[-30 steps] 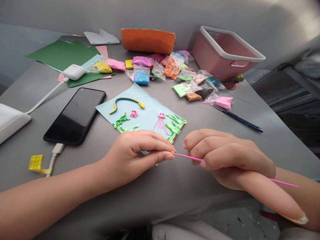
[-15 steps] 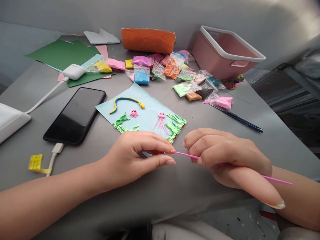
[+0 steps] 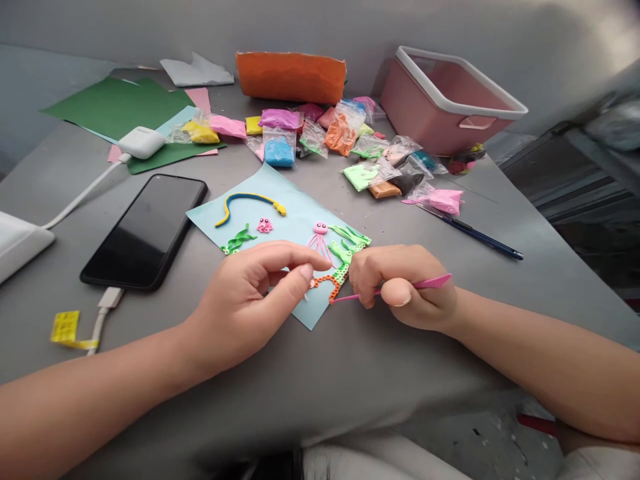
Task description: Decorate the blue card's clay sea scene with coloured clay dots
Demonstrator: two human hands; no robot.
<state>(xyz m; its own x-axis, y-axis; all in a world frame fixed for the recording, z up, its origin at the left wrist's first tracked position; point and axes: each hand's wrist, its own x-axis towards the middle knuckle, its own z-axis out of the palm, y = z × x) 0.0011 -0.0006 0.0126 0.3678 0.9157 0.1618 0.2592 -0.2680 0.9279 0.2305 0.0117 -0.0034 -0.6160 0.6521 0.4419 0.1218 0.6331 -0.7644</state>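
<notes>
My right hand is closed around a slim pink clay modelling tool. Its thin tip meets a line of small orange clay rings along the near right edge of a light blue paper sheet. Over the sheet's near part hovers my left hand, thumb and fingers curled together; whatever they hold is hidden. On the sheet are a pink clay jellyfish, a small pink clay octopus, a yellow and blue clay eel and green clay seaweed.
Several bags of coloured clay lie behind the sheet. A pink bin and an orange box stand at the back. A phone on a cable is at left, green paper behind it. A dark pen lies right.
My right hand has turned and moved left and down, bringing the tool tip from my left fingertips to the sheet's edge. My left hand has shifted slightly left, uncovering the orange rings.
</notes>
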